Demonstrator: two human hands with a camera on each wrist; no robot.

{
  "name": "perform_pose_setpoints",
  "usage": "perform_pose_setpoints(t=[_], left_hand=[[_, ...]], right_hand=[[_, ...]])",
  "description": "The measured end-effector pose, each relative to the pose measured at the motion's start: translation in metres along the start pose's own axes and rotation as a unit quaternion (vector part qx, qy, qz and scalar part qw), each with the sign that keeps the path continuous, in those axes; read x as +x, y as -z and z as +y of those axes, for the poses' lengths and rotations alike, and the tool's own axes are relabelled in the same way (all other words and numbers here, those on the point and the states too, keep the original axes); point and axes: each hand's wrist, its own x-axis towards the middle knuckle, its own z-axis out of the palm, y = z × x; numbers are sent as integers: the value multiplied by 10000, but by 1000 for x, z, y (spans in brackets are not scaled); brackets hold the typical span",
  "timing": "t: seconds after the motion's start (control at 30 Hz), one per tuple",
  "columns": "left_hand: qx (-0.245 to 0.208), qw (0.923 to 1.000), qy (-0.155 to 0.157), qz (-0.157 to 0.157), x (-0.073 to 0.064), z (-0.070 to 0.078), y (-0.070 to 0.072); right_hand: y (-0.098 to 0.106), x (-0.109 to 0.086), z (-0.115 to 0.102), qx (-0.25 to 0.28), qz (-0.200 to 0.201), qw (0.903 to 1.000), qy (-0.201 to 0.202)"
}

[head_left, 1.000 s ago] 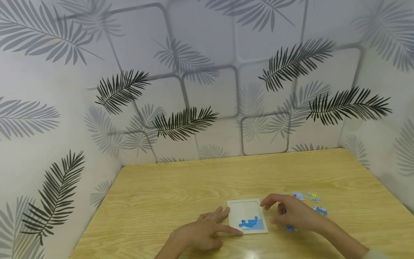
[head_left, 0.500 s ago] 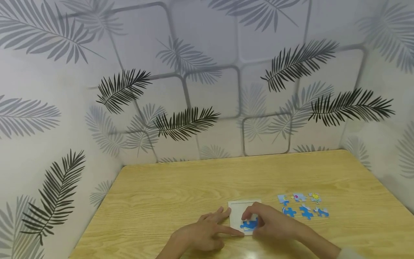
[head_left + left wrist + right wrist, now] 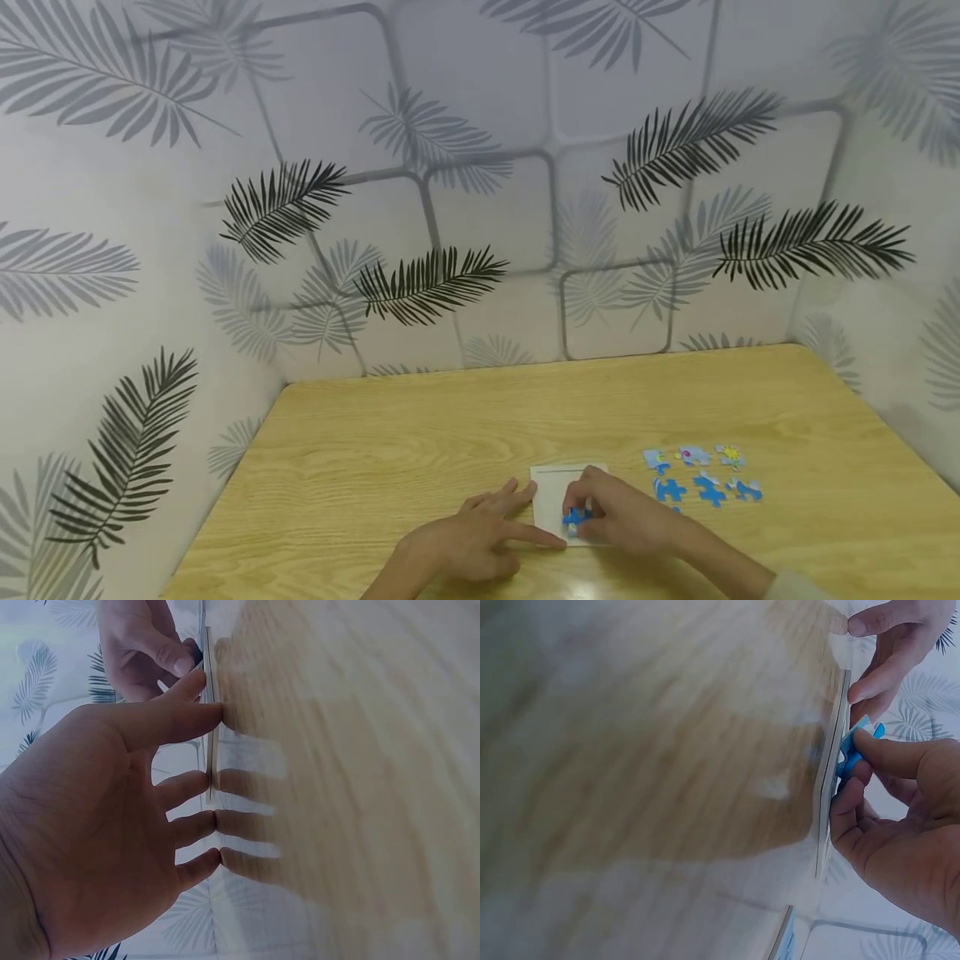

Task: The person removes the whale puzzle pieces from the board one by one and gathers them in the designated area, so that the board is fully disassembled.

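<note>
A white square puzzle tray (image 3: 549, 487) lies flat on the table. My left hand (image 3: 476, 537) spreads its fingers along the tray's left side and near corner, fingertips at the edge; in the left wrist view the left hand (image 3: 105, 825) is seen from the palm side. My right hand (image 3: 626, 512) is over the tray's right part and pinches a blue jigsaw piece (image 3: 576, 518) between thumb and fingers. The right wrist view has this jigsaw piece (image 3: 855, 750) tilted up from the tray (image 3: 825, 787) in the grip of the right hand (image 3: 907, 817). The right hand hides the tray's near right area.
Right of the tray, several loose jigsaw pieces (image 3: 708, 490) lie in rows on the wooden table (image 3: 390, 450), one with a yellow sun (image 3: 731, 453). Part of one piece is hidden behind the right hand. A wall (image 3: 480, 208) with a leaf pattern stands behind the table.
My right hand has moved left from beside the tray to over it and now pinches a blue piece, which is tilted up. The left hand has stayed in place.
</note>
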Motion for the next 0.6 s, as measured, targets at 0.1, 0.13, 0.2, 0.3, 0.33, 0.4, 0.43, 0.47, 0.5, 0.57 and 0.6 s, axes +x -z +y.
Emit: perform_pose_setpoints(t=[0.1,0.13,0.2,0.3,0.33,0.4,0.43,0.47,0.5,0.57,0.6], left_hand=[[-92,9999,64,-21,-1,0,1],[-110,9999,58,-29,-1,0,2],[-85,10000,17,-5,0,-1,1],[-9,10000,-55,28,1,-2,0],[9,10000,-62,38,1,-2,0],[46,10000,-58,42,1,-3,-1],[43,10000,-56,34,1,-3,-1],[42,10000,-52,33,1,-3,-1],[30,10000,-42,27,1,-2,-1],[23,10000,-16,23,1,-2,0],[-2,10000,-2,14,0,-2,0]], right_hand=[[1,0,2,168,162,9994,255],[2,-1,2,255,208,9989,338],[5,-2,3,445,284,9978,392],[13,-8,4,661,322,9968,306],[17,-11,6,698,344,9966,263],[24,-18,10,745,412,9961,225],[28,-23,14,723,453,9960,264],[32,-27,17,695,497,9958,327],[37,-32,21,651,542,9955,422],[47,-41,28,505,638,9951,562],[51,-46,32,414,680,9949,620]])
